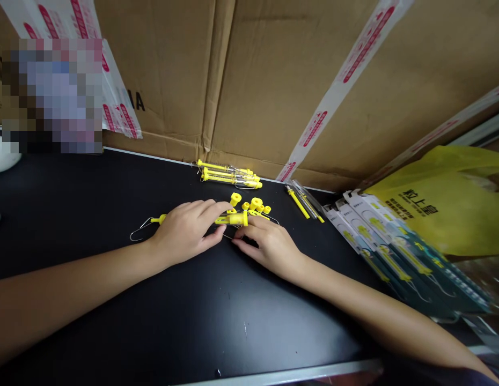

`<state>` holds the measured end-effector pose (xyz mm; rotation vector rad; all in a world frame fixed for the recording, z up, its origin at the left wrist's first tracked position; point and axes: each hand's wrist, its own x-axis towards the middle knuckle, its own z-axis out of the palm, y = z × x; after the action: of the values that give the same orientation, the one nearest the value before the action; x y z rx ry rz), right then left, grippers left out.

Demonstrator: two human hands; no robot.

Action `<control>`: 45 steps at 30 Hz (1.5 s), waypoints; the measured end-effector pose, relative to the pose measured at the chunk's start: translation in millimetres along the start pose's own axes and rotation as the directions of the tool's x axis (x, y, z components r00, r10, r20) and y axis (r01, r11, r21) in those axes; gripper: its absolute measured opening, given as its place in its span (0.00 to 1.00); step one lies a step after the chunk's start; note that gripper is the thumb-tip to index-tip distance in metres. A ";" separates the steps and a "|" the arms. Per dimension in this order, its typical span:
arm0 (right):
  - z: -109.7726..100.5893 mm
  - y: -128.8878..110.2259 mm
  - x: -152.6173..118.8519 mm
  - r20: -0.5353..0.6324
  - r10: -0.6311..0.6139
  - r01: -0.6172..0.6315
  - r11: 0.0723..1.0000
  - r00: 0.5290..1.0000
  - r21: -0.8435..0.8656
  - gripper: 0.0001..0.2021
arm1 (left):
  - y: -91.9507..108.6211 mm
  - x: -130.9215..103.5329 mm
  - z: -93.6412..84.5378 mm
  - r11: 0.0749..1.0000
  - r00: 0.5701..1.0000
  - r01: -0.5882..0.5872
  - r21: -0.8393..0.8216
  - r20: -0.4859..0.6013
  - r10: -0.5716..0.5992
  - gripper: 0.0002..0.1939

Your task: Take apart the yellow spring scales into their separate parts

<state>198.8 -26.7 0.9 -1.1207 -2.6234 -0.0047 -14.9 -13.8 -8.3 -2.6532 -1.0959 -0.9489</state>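
Observation:
My left hand (pixel 189 228) is wrapped over a yellow tubular spring scale (pixel 236 219), which lies roughly level above the black table. A bent metal hook (pixel 140 229) sticks out on the left, and the yellow end cap faces right. Close to that cap, my right hand (pixel 269 241) has thumb and fingers pinched together on a thin metal wire (pixel 228 236); most of the wire is hidden. Just behind the hands are several loose yellow caps (pixel 256 203). Farther back, several similar spring scales (pixel 231 176) lie side by side.
Yellow rods and clear tubes (pixel 301 202) lie to the right rear. Packaged spring scales (pixel 388 241) are stacked at the right beside a yellow plastic bag (pixel 442 198). Large taped cardboard boxes (pixel 273 80) stand along the table's back edge. A white object (pixel 4 154) is at far left.

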 end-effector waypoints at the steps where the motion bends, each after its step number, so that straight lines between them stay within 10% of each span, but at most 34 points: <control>1: -0.2 -0.2 -1.0 -0.011 0.003 -0.002 1.000 1.000 0.002 0.06 | -0.4 0.3 -0.3 1.000 1.000 -0.001 -0.008 -0.010 0.001 0.15; 10: -2.4 -0.5 -4.4 -0.020 -0.077 0.077 0.997 0.997 0.024 0.04 | -3.3 3.4 -3.5 0.994 0.994 0.099 -0.040 -0.031 -0.100 0.15; 23: 7.8 6.4 -8.7 -0.140 0.190 -0.104 0.876 0.972 0.471 0.07 | 0.7 -1.7 -0.6 0.991 0.991 -0.118 0.062 0.064 0.114 0.13; 29: 9.2 4.2 -12.9 -0.220 0.114 0.006 0.877 0.969 0.480 0.13 | 1.1 -1.5 -0.9 0.979 0.974 -0.202 0.025 0.106 0.199 0.13; 45: 5.7 6.8 -12.5 -0.270 0.153 0.036 0.808 0.951 0.588 0.10 | -1.3 -2.0 -0.8 0.993 0.983 -0.073 -0.090 0.159 0.087 0.13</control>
<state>210.3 -30.1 -8.7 -0.8840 -2.0795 0.5667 -17.3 -14.3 -9.1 -2.8632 -0.9914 -0.7927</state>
